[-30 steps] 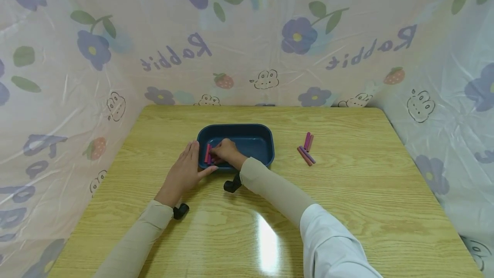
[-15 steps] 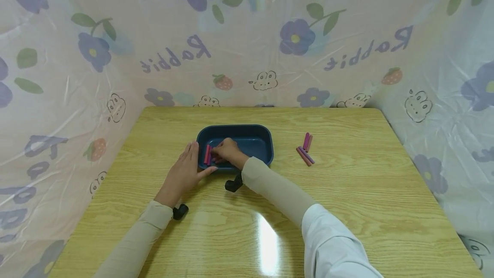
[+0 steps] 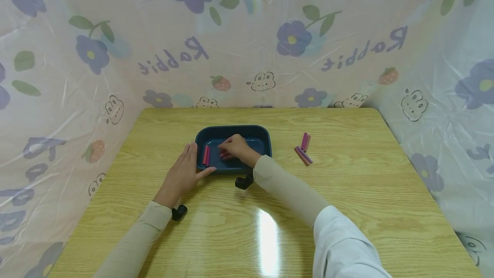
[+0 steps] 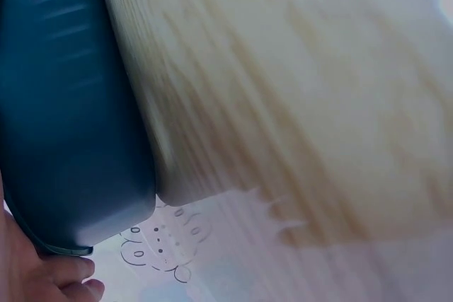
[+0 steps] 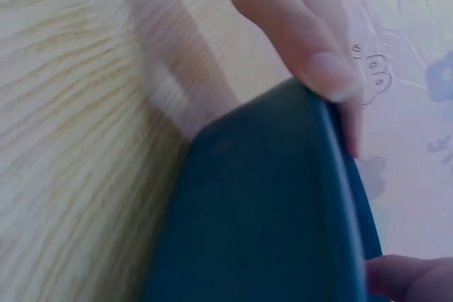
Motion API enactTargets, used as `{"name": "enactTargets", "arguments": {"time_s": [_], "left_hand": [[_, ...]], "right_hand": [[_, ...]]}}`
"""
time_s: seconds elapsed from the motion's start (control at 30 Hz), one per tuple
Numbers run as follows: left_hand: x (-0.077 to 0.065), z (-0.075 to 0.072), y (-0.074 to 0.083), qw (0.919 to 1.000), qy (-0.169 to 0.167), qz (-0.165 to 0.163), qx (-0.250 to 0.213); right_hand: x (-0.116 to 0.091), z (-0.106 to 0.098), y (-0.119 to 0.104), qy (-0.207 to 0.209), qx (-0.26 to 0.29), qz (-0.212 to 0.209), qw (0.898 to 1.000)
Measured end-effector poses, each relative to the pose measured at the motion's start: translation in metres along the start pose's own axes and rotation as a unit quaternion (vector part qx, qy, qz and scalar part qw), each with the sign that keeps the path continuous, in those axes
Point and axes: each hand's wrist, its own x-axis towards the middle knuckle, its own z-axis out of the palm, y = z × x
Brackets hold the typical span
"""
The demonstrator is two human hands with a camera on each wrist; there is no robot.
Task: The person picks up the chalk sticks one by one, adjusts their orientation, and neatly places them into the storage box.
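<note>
Blue tray (image 3: 262,144) on surface (image 3: 359,183), long axis left-right. Inside, left end: pink stick (image 3: 206,155) and purple stick (image 3: 209,156), side by side, pointing front-to-back. Right hand (image 3: 237,147) inside, mid-tray, fingers bent; can't tell if they grip anything. Left hand (image 3: 183,171) braces left end, fingers straight, thumb at near rim. Right of tray: far pair (image 3: 304,140) roughly front-to-back, near pair (image 3: 305,154) diagonal.

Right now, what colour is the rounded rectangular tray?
Dark blue; the rounded rectangular tray shows best in the head view.
</note>
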Motion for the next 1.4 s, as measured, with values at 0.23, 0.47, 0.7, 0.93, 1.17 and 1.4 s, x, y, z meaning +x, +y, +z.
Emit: {"name": "enactTargets", "arguments": {"time_s": [0.23,0.47,0.7,0.93,1.17,1.4], "left_hand": [[-0.001,-0.002,0.002,0.9999,-0.013,-0.005,0.004],[-0.001,-0.004,0.003,0.9998,-0.015,-0.011,-0.004],[-0.001,-0.003,0.001,0.9999,-0.012,-0.006,-0.005],[-0.001,-0.002,0.001,1.0000,-0.007,-0.004,-0.005],[-0.002,-0.003,0.001,0.9999,-0.007,-0.002,-0.007],[-0.002,-0.002,0.000,1.0000,-0.003,0.001,-0.005]], "right_hand": [[-0.010,-0.016,-0.006,-0.012,0.006,-0.014,1.000],[-0.022,-0.031,-0.010,-0.071,0.013,-0.045,0.996],[-0.032,-0.045,-0.011,-0.088,0.019,-0.067,0.994],[-0.042,-0.064,-0.010,-0.088,0.018,-0.088,0.992],[-0.053,-0.088,-0.009,-0.095,-0.007,-0.101,0.990],[-0.067,-0.120,-0.005,-0.095,-0.039,-0.102,0.990]]}}
